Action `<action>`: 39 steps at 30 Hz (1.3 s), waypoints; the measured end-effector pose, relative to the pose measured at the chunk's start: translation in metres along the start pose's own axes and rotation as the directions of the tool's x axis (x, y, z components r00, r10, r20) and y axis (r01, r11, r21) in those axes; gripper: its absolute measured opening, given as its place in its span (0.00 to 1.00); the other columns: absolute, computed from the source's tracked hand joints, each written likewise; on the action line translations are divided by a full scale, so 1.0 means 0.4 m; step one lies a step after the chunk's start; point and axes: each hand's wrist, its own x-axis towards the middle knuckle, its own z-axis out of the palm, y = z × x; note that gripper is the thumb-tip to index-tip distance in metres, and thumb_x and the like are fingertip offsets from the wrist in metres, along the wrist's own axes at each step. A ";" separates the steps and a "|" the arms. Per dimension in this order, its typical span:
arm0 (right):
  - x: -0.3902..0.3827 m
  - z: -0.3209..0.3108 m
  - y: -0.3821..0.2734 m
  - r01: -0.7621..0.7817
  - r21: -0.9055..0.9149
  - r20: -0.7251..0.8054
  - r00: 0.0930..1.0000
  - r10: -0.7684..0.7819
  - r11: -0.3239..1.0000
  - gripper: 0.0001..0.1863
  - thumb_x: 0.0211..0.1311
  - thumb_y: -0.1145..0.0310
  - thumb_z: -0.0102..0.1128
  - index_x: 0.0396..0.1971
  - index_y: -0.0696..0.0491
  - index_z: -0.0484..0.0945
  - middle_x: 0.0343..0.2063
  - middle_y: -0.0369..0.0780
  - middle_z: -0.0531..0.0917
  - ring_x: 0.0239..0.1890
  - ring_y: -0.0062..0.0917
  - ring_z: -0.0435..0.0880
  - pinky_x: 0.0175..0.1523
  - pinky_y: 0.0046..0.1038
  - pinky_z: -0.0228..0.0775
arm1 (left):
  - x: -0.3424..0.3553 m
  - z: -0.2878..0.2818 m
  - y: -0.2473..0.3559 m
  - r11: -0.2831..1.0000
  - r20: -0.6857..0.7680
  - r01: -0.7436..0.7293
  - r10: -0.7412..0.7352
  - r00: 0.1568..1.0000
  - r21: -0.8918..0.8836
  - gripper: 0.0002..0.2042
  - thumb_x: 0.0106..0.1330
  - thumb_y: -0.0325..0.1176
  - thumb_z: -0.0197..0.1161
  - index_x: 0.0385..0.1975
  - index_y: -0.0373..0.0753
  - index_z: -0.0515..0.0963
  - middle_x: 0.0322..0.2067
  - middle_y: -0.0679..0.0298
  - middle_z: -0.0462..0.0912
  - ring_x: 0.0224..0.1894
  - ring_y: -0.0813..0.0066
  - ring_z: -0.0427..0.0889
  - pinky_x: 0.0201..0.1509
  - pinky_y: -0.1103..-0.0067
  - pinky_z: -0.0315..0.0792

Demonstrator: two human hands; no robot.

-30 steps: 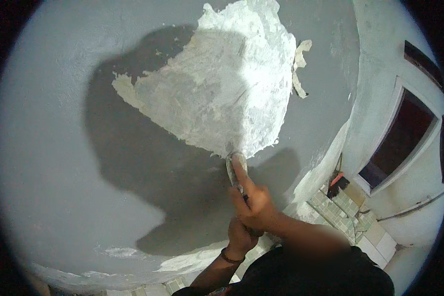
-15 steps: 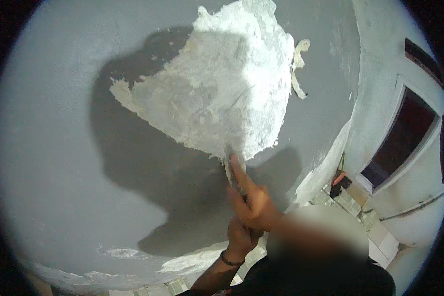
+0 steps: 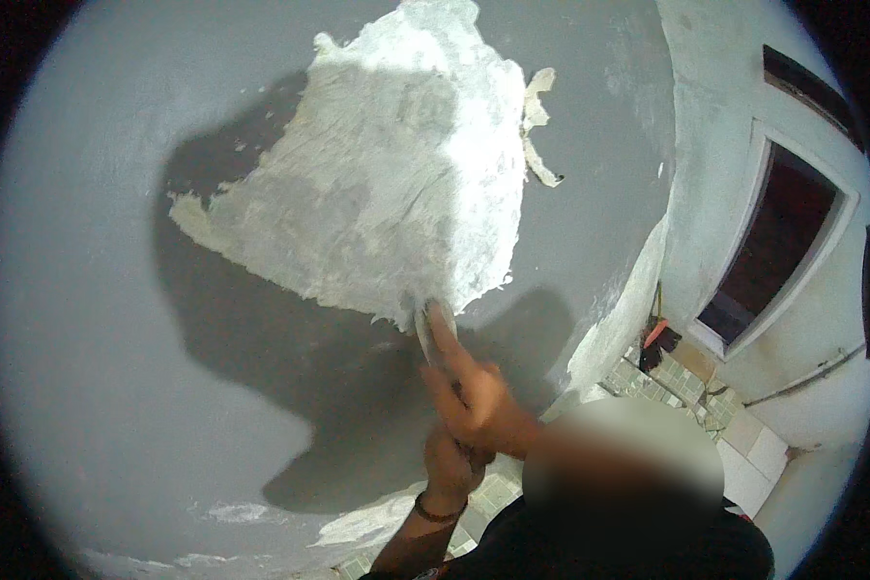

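Reaching up with both arms [image 3: 414,536]; gripping with right hand [image 3: 478,404], with one finger [image 3: 447,338] pointed ahead; holding left hand [image 3: 449,469] curled just below, close against right.

The main wall [image 3: 77,290] is plain mid-grey; a darker grey shadow [image 3: 242,324] crosses its middle. The bare patch [image 3: 358,164], reaching toward the wall's upper edge, is off-white, mottled with pale grey. The peeled strip [image 3: 538,101] is cream. White streaks [image 3: 234,512] mark the wall's lower edge. The hand tool [image 3: 422,338] is pale grey. The wristband [image 3: 440,515] is dark; the clothing [image 3: 512,546] is black. The floor tiles [image 3: 665,384] carry green-and-white checks. The broom [image 3: 658,335] is orange and black.
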 end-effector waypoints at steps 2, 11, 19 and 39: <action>-0.027 -0.005 0.017 -0.106 0.015 -0.004 0.994 0.106 0.994 0.37 0.70 0.66 0.52 0.74 0.53 0.47 0.27 0.61 0.81 0.32 0.54 0.85 0.39 0.43 0.75 | 0.002 -0.021 -0.024 0.964 0.002 0.030 -0.032 0.999 0.266 0.09 0.64 0.32 0.61 0.39 0.35 0.75 0.22 0.68 0.74 0.23 0.79 0.73 0.23 0.80 0.63; -0.014 -0.016 0.065 0.119 -0.067 -0.203 0.971 -0.130 0.991 0.35 0.70 0.66 0.53 0.73 0.53 0.51 0.16 0.48 0.78 0.17 0.36 0.78 0.29 0.35 0.71 | 0.016 -0.006 -0.016 0.916 0.206 0.260 -0.203 0.957 -0.306 0.11 0.69 0.37 0.58 0.42 0.36 0.72 0.24 0.65 0.75 0.20 0.78 0.73 0.19 0.76 0.62; -0.019 -0.048 0.068 -0.235 0.121 -0.125 0.960 0.249 0.965 0.36 0.70 0.67 0.52 0.74 0.51 0.49 0.33 0.53 0.84 0.22 0.30 0.81 0.33 0.30 0.74 | 0.054 0.008 -0.010 0.761 0.163 -0.220 0.151 0.975 0.610 0.05 0.67 0.29 0.57 0.38 0.36 0.73 0.18 0.66 0.73 0.19 0.76 0.73 0.19 0.77 0.64; -0.012 -0.043 0.128 -0.088 0.038 -0.277 0.956 0.095 0.995 0.35 0.72 0.71 0.49 0.75 0.53 0.47 0.33 0.36 0.79 0.29 0.15 0.73 0.38 0.19 0.68 | 0.063 0.100 0.030 0.916 -0.022 0.151 -0.154 0.988 0.371 0.20 0.78 0.45 0.36 0.53 0.38 0.69 0.19 0.72 0.66 0.17 0.86 0.66 0.18 0.84 0.59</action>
